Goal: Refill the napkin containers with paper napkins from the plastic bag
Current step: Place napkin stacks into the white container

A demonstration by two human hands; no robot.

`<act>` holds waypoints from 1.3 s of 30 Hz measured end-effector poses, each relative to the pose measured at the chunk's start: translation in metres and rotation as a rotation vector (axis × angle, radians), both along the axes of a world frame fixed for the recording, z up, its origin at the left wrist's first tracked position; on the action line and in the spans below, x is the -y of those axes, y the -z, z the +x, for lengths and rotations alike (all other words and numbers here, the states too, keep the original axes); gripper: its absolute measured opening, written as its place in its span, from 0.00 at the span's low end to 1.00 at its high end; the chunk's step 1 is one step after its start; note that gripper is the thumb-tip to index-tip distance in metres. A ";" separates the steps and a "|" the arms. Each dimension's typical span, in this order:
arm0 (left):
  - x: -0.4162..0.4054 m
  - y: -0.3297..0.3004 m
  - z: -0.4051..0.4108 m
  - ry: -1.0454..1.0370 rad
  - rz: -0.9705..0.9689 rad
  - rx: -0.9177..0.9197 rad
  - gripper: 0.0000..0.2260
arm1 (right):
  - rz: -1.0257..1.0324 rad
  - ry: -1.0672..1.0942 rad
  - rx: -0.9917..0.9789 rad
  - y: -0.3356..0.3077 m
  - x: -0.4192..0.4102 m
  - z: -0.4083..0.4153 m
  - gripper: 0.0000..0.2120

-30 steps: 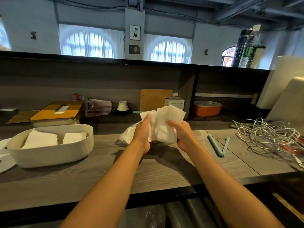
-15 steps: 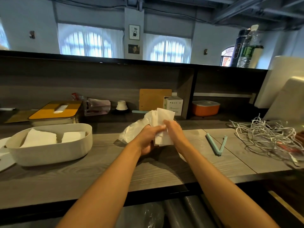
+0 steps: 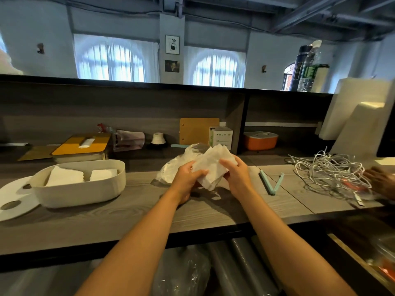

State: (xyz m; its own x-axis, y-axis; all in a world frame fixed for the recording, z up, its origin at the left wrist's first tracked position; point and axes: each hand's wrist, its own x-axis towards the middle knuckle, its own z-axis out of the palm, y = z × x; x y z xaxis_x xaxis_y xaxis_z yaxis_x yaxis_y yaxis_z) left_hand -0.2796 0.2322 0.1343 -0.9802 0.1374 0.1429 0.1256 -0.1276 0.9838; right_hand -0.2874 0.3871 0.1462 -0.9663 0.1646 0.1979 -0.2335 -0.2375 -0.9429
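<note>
White napkin stack (image 3: 211, 167) at frame centre, your left hand (image 3: 188, 178) and right hand (image 3: 236, 174) both gripping its edges. Square edges before carrying left. Plastic bag (image 3: 173, 169) just behind. Container (image 3: 79, 189) at left, part filled. Versus half second ago: stack tilted flatter, hands wider.

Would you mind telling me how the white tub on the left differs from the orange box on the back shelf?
The white tub stands open on the counter with its lid lying beside it; the orange box has its lid on. The white tub shows two napkin stacks inside; the orange box's contents are hidden. Both are rounded.
</note>
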 end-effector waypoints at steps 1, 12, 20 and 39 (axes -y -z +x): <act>0.001 0.000 0.004 -0.055 0.008 -0.007 0.16 | -0.011 -0.021 0.000 0.002 -0.001 0.005 0.12; 0.009 0.002 0.039 -0.232 -0.154 0.030 0.11 | 0.299 -0.128 0.065 0.010 0.010 0.042 0.11; -0.009 -0.002 0.041 -0.427 -0.329 -0.076 0.15 | 0.424 0.193 0.135 0.009 0.039 0.030 0.28; -0.012 0.003 0.038 -0.597 -0.276 -0.129 0.08 | 0.296 0.236 0.071 0.012 0.045 0.028 0.10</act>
State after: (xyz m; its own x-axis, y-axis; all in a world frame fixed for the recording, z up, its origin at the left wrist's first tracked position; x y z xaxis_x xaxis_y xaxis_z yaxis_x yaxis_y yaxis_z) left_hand -0.2416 0.2442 0.1314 -0.8766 -0.3752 0.3012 0.2149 0.2547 0.9428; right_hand -0.2593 0.3425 0.1341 -0.9215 0.3302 0.2044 -0.1811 0.1003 -0.9783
